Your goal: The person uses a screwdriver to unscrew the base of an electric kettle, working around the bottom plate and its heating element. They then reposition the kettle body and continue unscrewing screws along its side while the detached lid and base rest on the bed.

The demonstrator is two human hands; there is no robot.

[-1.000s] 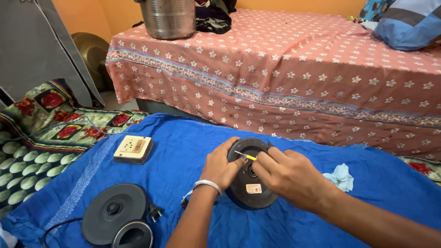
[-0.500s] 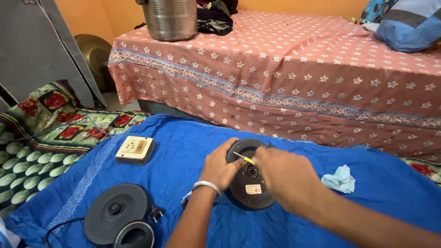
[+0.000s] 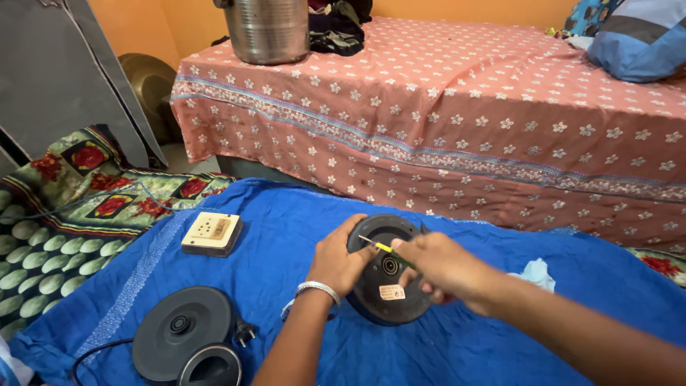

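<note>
A round black appliance underside (image 3: 389,286), with a small label and a centre socket, lies on a blue cloth (image 3: 286,221). My left hand (image 3: 339,261), a metal bangle on its wrist, grips the left rim of this disc. My right hand (image 3: 439,268) holds a thin yellow-handled screwdriver (image 3: 377,246) whose tip points at the upper left part of the disc.
A black round power base (image 3: 182,339) with cord and plug lies at the lower left, a black ring in front of it. A beige switch box (image 3: 212,234) sits left. A pale cloth scrap (image 3: 534,274) lies right. A bed with patterned pink sheet (image 3: 443,121) stands behind, a steel pot (image 3: 268,28) on it.
The right hand has shifted slightly with the screwdriver over the disc; the left hand keeps its grip on the rim. The view has drifted a little.
</note>
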